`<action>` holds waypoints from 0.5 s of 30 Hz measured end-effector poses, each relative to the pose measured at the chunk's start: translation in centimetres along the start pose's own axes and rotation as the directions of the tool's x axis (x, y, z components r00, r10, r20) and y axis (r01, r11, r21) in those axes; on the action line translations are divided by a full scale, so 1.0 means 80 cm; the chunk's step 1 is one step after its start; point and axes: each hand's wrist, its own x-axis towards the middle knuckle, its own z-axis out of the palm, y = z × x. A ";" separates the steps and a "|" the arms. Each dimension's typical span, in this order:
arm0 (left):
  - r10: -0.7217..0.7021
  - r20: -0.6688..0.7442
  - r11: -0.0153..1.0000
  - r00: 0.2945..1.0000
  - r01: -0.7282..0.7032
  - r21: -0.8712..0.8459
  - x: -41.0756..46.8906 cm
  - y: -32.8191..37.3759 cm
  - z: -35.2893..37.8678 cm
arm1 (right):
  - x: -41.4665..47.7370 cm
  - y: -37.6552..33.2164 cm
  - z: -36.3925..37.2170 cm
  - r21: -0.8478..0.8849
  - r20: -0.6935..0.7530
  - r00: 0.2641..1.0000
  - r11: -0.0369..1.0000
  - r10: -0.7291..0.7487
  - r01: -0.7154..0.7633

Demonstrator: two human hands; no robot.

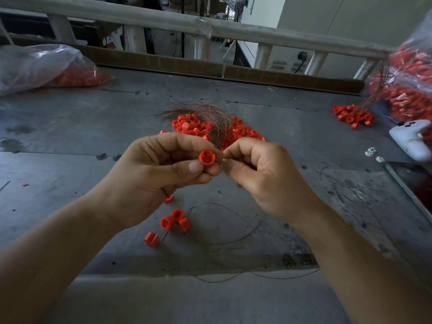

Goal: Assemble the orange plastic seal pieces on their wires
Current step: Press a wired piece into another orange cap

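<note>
Above the worktop, the left hand pinches an orange seal cap, hollow face toward the eye for aiming. The right hand, its grip pinched closed beside it, apparently feeds in a thin wire.

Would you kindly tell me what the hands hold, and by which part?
The left hand pinches an orange seal piece by its side wall; the right hand pinches something beside it, too thin to tell.
</note>
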 end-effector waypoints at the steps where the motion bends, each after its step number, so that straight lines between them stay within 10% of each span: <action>1: -0.010 -0.001 1.000 1.000 0.010 -0.009 0.000 -0.001 0.000 | 0.000 0.000 0.001 0.013 0.019 1.000 1.000 0.015 -0.015; 10: -0.061 -0.010 0.997 0.998 0.060 -0.040 0.001 -0.004 0.003 | 0.004 0.006 0.000 0.051 0.102 0.992 0.995 0.077 -0.083; 15: -0.062 -0.045 0.997 0.997 0.060 -0.050 0.000 -0.004 0.003 | 0.020 0.043 -0.031 -0.379 -0.239 0.967 0.908 0.091 -0.179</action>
